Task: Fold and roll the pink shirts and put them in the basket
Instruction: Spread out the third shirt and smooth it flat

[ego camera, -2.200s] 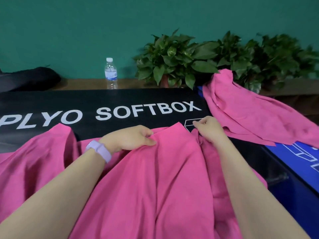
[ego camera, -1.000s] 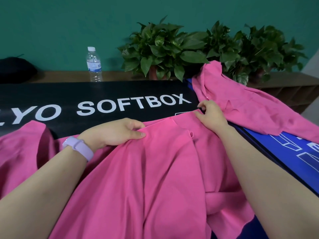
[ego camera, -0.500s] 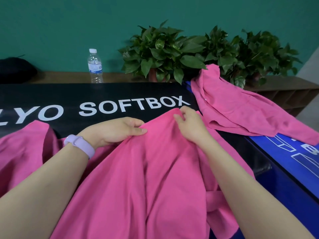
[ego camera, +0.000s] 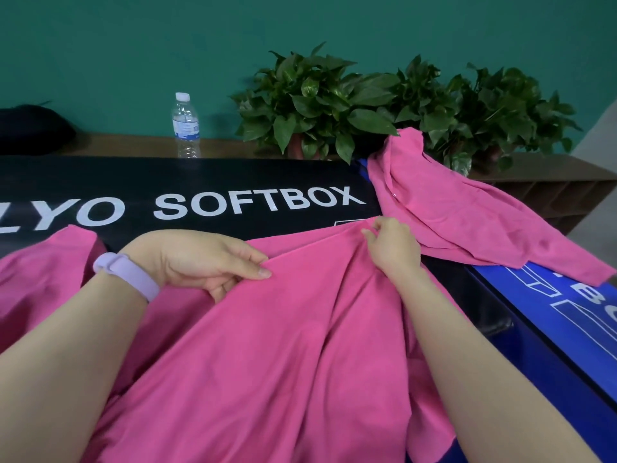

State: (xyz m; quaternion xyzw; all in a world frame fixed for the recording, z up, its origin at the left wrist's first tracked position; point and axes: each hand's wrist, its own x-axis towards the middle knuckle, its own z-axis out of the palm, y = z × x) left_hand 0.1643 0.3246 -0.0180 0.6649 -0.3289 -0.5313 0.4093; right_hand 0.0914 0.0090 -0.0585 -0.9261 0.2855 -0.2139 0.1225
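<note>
Both the left hand [ego camera: 203, 262] and right hand [ego camera: 394, 248] pinch a pink shirt [ego camera: 283, 362] on a black table [ego camera: 207, 175] lettered SOFTBOX, plants [ego camera: 320, 105] and a bottle [ego camera: 186, 125] against the green wall [ego camera: 133, 45].

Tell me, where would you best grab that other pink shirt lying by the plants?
Probably by the near hem of the second pink shirt, coming from the front beside the right hand. That edge lies flat and exposed on the black box, while its far end is bunched against the plants.
</note>
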